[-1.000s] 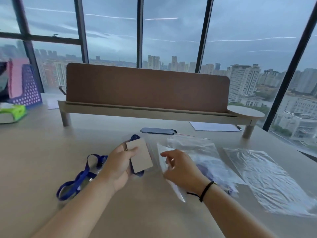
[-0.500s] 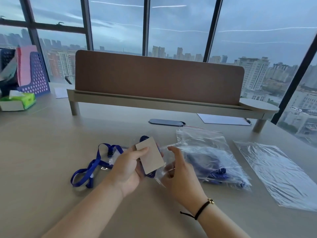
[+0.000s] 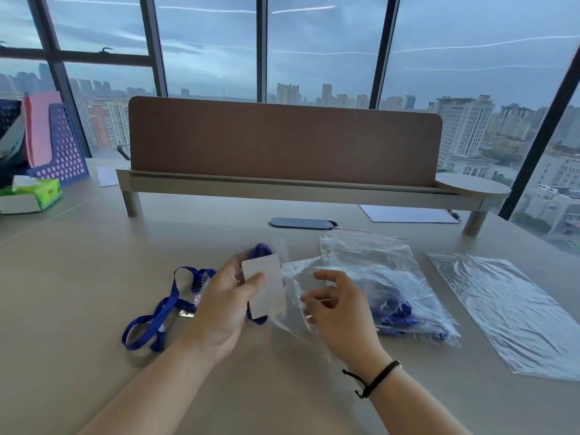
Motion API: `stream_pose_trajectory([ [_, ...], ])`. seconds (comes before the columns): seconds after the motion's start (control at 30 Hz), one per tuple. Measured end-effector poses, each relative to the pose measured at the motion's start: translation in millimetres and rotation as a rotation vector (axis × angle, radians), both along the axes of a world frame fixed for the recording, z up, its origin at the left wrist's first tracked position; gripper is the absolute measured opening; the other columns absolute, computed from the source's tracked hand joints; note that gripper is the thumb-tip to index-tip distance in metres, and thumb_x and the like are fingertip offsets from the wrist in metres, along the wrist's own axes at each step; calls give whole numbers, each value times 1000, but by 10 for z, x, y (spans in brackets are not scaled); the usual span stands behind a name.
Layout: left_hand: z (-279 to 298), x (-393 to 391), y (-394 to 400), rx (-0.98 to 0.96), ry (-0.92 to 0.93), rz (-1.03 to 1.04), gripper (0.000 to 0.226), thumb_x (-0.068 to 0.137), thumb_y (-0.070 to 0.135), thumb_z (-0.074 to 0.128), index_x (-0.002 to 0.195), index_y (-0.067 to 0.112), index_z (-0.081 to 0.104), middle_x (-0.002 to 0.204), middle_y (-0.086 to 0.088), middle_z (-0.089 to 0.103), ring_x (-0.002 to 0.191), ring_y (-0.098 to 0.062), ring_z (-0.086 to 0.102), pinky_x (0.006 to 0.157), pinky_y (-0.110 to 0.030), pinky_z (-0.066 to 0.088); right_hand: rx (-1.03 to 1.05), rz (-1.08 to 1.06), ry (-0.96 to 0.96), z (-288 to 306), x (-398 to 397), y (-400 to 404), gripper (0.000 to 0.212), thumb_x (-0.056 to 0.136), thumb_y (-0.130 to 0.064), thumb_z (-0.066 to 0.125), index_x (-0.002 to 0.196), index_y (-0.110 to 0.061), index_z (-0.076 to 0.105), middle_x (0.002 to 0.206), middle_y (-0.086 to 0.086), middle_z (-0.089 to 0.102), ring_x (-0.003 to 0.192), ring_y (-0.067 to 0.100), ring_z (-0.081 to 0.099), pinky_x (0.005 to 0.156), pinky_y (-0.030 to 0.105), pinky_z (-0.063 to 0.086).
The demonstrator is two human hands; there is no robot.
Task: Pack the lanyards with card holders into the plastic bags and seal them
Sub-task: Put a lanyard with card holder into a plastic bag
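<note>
The desk [image 3: 94,277] carries everything, with a brown screen [image 3: 282,142] across its far side. On the right lies a flat empty bag [image 3: 508,312]; nearer the middle a filled bag [image 3: 392,277] holds blue lanyards, its red-lined mouth at the far end. A loose lanyard [image 3: 157,315] sprawls at the left, near the left hand.

The step in hand, as I judge it, is loading one folded lanyard into a third bag [image 3: 292,296], which sits crumpled between the hands. The left hand [image 3: 226,302] grips the card holder [image 3: 265,287], thumb curled across its face, with the blue strap bunched behind and showing at its far and near ends. The holder is lifted off the desk, long axis running far to near, tilted slightly right at the near end, face toward the camera.

The right hand [image 3: 335,306] has its fingers loosely curled at the plastic; whether they actually pinch it I cannot tell. Next the bag's mouth must be held open and the holder slid in rightwards, then the seal pressed.
</note>
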State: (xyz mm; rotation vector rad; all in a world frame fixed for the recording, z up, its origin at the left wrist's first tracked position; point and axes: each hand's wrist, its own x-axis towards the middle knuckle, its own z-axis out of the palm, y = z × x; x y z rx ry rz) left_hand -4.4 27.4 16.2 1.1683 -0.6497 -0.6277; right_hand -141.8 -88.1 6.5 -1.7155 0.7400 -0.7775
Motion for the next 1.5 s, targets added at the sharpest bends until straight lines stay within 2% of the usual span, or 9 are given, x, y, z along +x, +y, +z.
stream_pose_trajectory([
  [0.1,11,-33,54,112,-560,37,43,99,8,56,116,46,64,95,14,73,79,-22,64,72,-36,52,91,11,-70,54,-28,-15,35,87,0,67,113,-21,57,81,6,75,69,19,71,62,24,56],
  [0.17,5,-91,88,179,-856,-33,44,98,12,58,118,51,60,101,23,71,89,-5,67,86,-26,52,139,1,-99,74,-38,-31,32,87,2,66,111,-17,58,79,6,75,65,19,70,61,24,56],
  [0.23,-2,-147,100,188,-958,-81,39,98,14,59,122,44,62,109,22,70,105,-5,66,99,-34,50,206,-6,-133,109,-53,-49,31,87,6,64,109,-15,59,78,6,75,62,19,69,60,25,57],
  [0.53,-21,-64,130,218,-1220,-56,37,97,16,58,123,42,61,98,23,70,84,-1,66,75,-25,53,473,31,-260,266,-143,-110,28,79,7,74,103,-4,65,82,18,75,61,21,63,63,32,54],
  [0.8,-23,-100,20,224,-1585,-84,45,92,11,48,130,33,61,127,19,65,108,-2,64,86,-19,54,-124,1,26,282,-160,-23,20,81,-10,74,92,-25,66,73,-7,75,67,5,69,63,18,54],
  [1.07,-6,-150,-95,397,-2004,-26,28,57,3,77,76,23,72,65,6,66,51,-9,59,43,-22,49,-483,79,-31,377,-213,163,24,81,-18,74,84,-39,63,73,-17,71,72,0,63,64,8,44],
  [1.17,90,-272,-182,424,-2161,25,30,68,1,47,44,13,59,40,0,53,32,-13,49,35,-19,39,-509,112,-91,356,-205,193,16,81,-19,75,86,-34,70,77,-17,73,74,-1,66,66,7,46],
  [1.37,96,-351,-315,411,-2071,9,34,72,17,39,65,28,70,60,18,64,58,5,60,60,-5,40,-530,102,-113,351,-220,159,11,83,-21,73,89,-30,73,81,-15,73,75,-2,65,67,7,46],
  [1.5,80,-220,-399,451,-2312,155,32,60,6,48,37,20,31,34,2,30,34,-8,41,42,-19,30,-748,24,-50,300,-184,110,13,82,-24,68,93,-31,68,82,-14,69,80,4,62,71,24,53],
])
